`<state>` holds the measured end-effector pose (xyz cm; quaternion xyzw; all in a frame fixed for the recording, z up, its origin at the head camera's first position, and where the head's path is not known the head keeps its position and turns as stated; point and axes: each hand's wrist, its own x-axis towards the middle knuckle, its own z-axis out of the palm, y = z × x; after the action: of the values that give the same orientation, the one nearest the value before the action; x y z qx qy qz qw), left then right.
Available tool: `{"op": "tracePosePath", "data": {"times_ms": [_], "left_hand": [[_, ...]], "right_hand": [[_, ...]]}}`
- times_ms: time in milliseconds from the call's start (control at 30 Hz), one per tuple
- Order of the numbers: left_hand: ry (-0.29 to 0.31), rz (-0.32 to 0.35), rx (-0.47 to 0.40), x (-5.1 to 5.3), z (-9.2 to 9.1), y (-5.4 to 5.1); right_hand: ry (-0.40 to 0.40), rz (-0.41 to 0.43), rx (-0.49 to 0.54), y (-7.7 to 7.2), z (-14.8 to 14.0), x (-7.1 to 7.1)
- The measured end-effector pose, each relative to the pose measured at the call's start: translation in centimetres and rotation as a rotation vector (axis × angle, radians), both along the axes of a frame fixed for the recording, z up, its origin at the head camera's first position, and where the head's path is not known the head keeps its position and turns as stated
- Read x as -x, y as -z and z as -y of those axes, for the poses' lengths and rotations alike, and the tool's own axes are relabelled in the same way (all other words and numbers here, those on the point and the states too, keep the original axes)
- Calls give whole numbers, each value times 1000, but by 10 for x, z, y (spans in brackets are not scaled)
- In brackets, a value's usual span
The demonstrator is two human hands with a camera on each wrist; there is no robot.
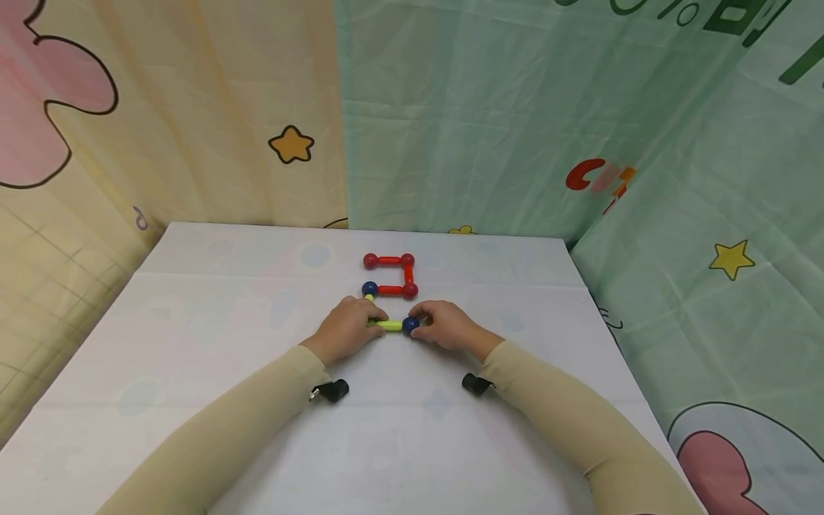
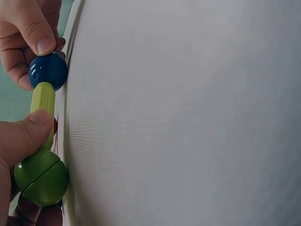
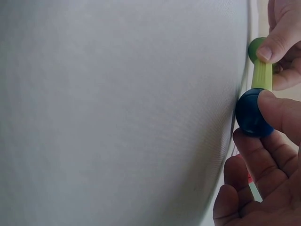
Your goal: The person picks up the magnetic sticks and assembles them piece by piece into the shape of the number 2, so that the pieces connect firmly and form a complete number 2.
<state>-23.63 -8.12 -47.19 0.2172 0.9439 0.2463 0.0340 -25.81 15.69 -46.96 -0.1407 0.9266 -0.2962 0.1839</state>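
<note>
On the white table, my left hand (image 1: 347,327) pinches a yellow-green rod (image 1: 390,325) between thumb and fingers. A green ball (image 2: 41,179) joins that rod's left end and is mostly covered by this hand in the head view. At the rod's other end, a dark blue ball (image 1: 410,326) is held by the thumb and fingers of my right hand (image 1: 450,329). Another yellow-green rod (image 1: 370,297), partly hidden by the left hand, leads up to a second blue ball (image 1: 370,288). From there a red rod (image 1: 389,290) runs right to a red ball (image 1: 410,290).
Beyond the hands, a red upright rod (image 1: 408,275) links to a top red ball (image 1: 408,260). A top red rod (image 1: 389,261) ends at another red ball (image 1: 370,261). The white table (image 1: 225,300) meets printed curtains (image 1: 450,143) at its back edge.
</note>
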Motion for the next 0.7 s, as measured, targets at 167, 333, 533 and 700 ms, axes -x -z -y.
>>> {"op": "tracePosePath", "data": {"times_ms": [167,333,533,700], "left_hand": [[8,-8,-15,0,2,2],[17,-3,-15,1,6,4],[19,8,-28,0,10,3],[24,15,-25,-1,12,2]], "right_hand": [[-7,-6,11,0,0,-1],[-10,-7,21,1,0,-1],[-4,5,36,1,0,-1],[1,16,37,0,-1,-1]]}}
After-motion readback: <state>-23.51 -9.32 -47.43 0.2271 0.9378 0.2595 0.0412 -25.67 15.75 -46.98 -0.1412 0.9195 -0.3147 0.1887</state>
